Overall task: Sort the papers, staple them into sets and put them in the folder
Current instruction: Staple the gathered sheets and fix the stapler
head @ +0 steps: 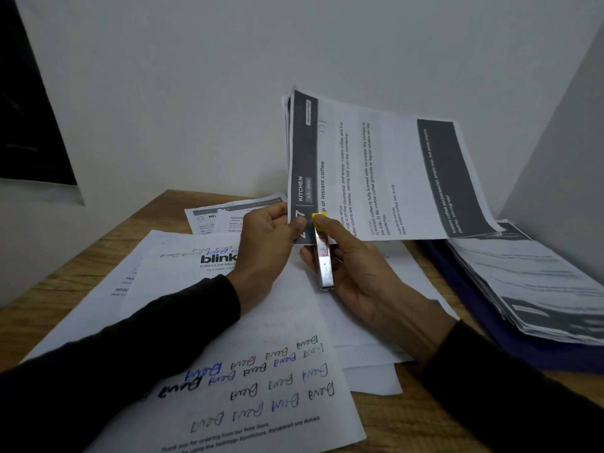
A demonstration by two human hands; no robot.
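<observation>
Nearest me lies a scribbled print-shop sheet [261,371] on the wooden desk [65,289]; above it my left hand [264,246] pinches the lower corner of the raised "KITCHEN" paper set [376,171]. My right hand [356,273] is wrapped round the metal stapler [323,259], its yellow tip at that same corner beside my left thumb. I judge the edges need squaring before one firm squeeze; the purple folder [474,308] lies to the right under stacked papers [539,289].
</observation>
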